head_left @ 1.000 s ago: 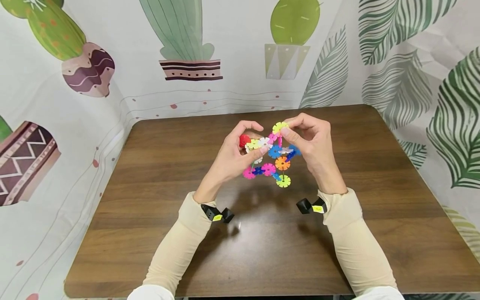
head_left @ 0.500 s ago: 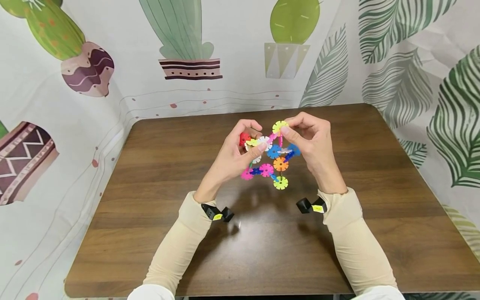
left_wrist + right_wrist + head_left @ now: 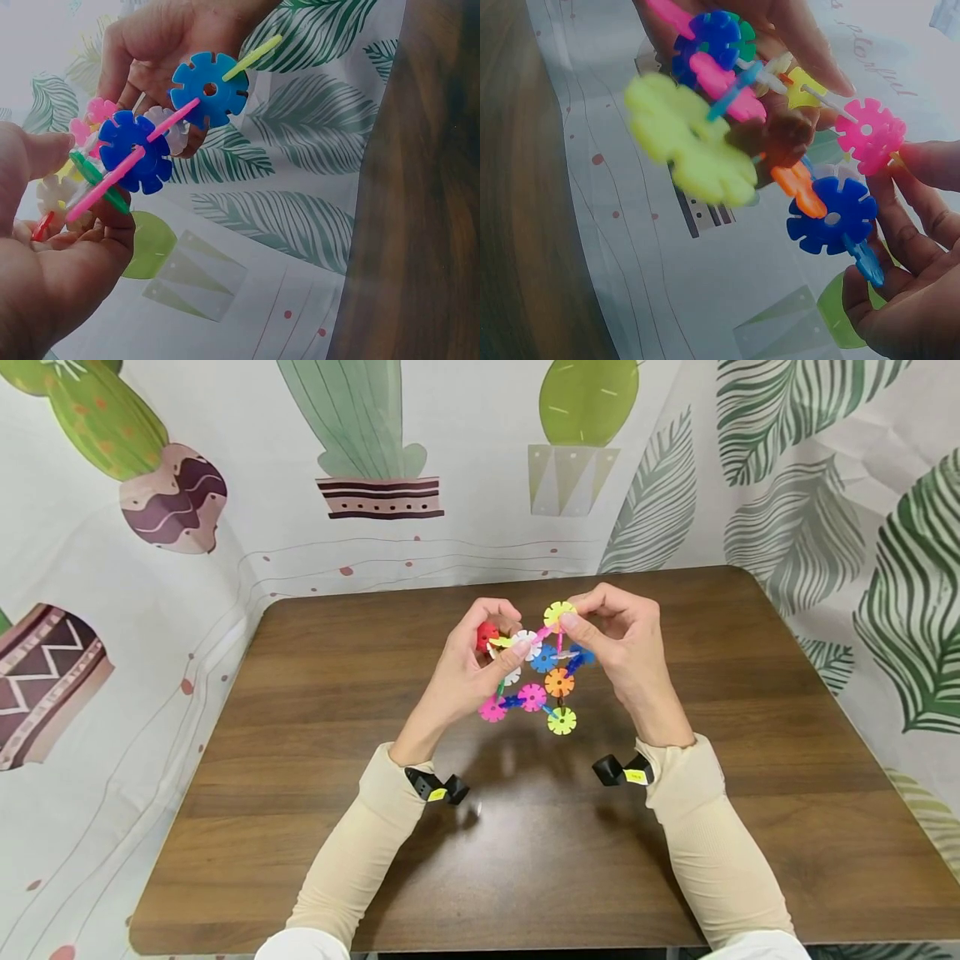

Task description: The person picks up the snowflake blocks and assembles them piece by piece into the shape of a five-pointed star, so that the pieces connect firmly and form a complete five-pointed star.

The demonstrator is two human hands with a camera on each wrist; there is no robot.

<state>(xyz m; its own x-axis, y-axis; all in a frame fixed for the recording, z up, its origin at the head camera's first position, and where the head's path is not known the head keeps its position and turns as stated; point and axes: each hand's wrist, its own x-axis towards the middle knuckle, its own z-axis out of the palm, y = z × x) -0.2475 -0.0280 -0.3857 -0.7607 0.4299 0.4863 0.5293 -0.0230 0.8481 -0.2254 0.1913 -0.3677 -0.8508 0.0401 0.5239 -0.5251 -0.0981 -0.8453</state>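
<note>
A multicoloured chain of slotted flower-shaped plastic discs, linked edge to edge, hangs between both hands above the table. My left hand [image 3: 472,664] pinches a white disc [image 3: 532,641], with a red disc [image 3: 487,635] behind its thumb. Opposite, my right hand [image 3: 626,627] pinches a yellow disc [image 3: 555,613] by its edge, at the top of the piece. Lower down dangle an orange disc [image 3: 558,682], a pink disc [image 3: 532,697] and a lime disc [image 3: 562,721]. A dark blue disc [image 3: 155,171] faces the left wrist camera. Fingers hide some links.
Beneath the hands lies a brown wooden table [image 3: 315,710]. A white cloth [image 3: 480,556] printed with cacti and leaves stands along its back and sides. Black wrist cameras [image 3: 455,789] sit on both wrists.
The lower discs have swung slightly left, and the left hand has turned a little with the white disc. The right hand stays almost still with its grip on the yellow disc.
</note>
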